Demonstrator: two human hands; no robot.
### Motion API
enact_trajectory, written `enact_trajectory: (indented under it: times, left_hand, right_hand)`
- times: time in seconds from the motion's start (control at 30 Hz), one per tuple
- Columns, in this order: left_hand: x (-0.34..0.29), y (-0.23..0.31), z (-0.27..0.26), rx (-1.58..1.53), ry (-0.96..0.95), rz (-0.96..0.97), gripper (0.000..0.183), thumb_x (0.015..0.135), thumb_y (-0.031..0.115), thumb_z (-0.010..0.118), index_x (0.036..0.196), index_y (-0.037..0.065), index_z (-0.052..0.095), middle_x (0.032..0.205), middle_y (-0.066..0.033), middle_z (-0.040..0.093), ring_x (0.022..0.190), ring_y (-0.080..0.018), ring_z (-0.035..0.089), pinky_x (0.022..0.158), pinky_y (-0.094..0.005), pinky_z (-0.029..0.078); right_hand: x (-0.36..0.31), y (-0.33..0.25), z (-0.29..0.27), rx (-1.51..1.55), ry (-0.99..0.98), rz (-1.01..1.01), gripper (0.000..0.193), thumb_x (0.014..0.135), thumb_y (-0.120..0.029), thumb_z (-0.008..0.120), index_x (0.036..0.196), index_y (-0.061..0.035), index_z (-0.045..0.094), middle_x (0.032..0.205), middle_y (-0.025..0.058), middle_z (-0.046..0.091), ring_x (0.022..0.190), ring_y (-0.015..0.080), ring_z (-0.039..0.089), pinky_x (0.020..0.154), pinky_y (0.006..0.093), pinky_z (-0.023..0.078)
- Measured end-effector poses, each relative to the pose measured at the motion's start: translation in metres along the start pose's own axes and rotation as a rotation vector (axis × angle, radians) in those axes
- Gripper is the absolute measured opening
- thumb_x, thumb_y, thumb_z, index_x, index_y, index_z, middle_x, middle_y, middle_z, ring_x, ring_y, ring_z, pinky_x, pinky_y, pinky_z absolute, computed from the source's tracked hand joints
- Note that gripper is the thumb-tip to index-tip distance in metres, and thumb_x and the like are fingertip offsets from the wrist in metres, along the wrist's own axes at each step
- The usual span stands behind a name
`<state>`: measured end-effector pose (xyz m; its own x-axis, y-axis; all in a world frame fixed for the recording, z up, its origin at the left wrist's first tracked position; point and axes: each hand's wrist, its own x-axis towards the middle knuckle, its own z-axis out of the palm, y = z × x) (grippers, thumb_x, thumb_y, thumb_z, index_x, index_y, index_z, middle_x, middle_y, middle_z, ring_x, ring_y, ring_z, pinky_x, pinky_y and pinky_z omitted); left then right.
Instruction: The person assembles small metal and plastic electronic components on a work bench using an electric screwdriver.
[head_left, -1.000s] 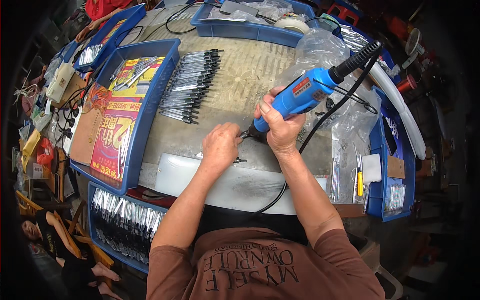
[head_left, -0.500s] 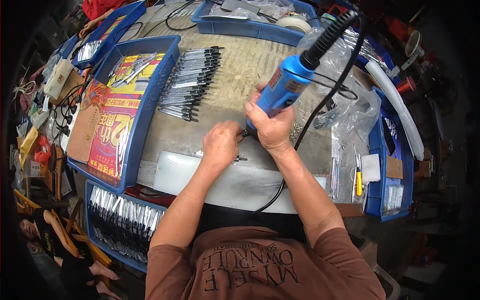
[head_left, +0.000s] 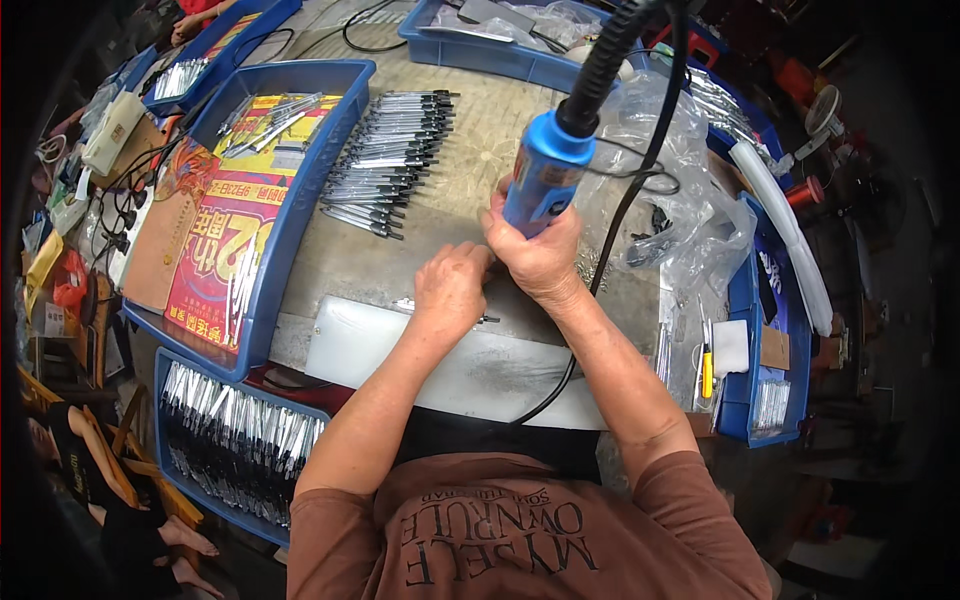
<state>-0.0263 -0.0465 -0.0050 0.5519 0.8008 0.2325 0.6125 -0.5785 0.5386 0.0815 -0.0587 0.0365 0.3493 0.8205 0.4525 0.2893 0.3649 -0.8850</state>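
Note:
My right hand point(head_left: 537, 250) is wrapped round a blue electric screwdriver point(head_left: 548, 165). Its black ribbed cord sleeve points up and away, and its lower end is hidden behind my fingers. Close against it, my left hand point(head_left: 452, 285) is closed with curled fingers on the table. Whatever those fingers grip is hidden from this view. A small dark tip point(head_left: 490, 320) sticks out beside the left wrist. Beyond the left hand lies a stacked row of slim silver pen-like pieces point(head_left: 390, 150) with black ends.
A blue tray point(head_left: 262, 340) at left has several loose pieces; a fuller blue bin point(head_left: 172, 455) stands below it. Small metal parts point(head_left: 588, 265) and clear plastic bags point(head_left: 700, 215) lie right. A black cable point(head_left: 625, 210) crosses my right forearm. A yellow-handled tool point(head_left: 707, 372) lies near the right edge.
The screwdriver's upper end has swung left and is more upright. My two hands have come closer together, and the view has shifted slightly.

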Motion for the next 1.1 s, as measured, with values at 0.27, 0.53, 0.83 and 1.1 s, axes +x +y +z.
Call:
enact_trajectory:
  times: [0.27,0.53,0.83,1.1]
  left_hand:
    - [-0.001,-0.005,0.003,0.004,0.026,0.081,0.009,0.067,0.007,0.058,0.072,0.005,0.051,0.074,-0.0089,0.053,0.074,-0.0276,0.052,0.062,-0.0403,0.043]
    - [0.001,0.010,0.008,0.011,0.029,0.182,0.012,0.067,0.010,0.061,0.073,0.005,0.053,0.073,-0.0077,0.053,0.075,-0.0272,0.052,0.062,-0.0395,0.042]
    - [0.003,0.014,0.015,0.067,0.006,0.245,0.011,0.066,0.010,0.061,0.071,0.005,0.053,0.071,-0.0078,0.053,0.073,-0.0267,0.052,0.060,-0.0392,0.043]
    - [0.004,0.015,0.014,0.056,-0.023,0.186,0.011,0.066,0.011,0.062,0.069,0.006,0.053,0.071,-0.0061,0.053,0.073,-0.0259,0.053,0.060,-0.0385,0.043]
  right_hand:
    - [-0.010,-0.031,-0.019,0.315,0.164,0.045,0.037,0.066,0.002,0.060,0.098,-0.0014,0.043,0.073,0.0038,0.047,0.063,0.0116,0.050,0.055,0.0261,0.045]
    - [-0.019,-0.031,-0.054,0.444,0.395,0.003,0.033,0.065,0.000,0.062,0.094,0.0007,0.046,0.075,0.0047,0.050,0.062,0.0114,0.051,0.054,0.0259,0.047]
    - [-0.022,-0.027,-0.062,0.416,0.457,0.016,0.032,0.065,-0.005,0.060,0.092,0.0003,0.044,0.071,0.0076,0.049,0.053,0.0185,0.052,0.052,0.0305,0.044]
    - [-0.018,-0.019,-0.055,0.548,0.394,0.023,0.033,0.066,0.000,0.061,0.096,0.0017,0.046,0.075,0.0049,0.051,0.061,0.0112,0.052,0.054,0.0264,0.047]
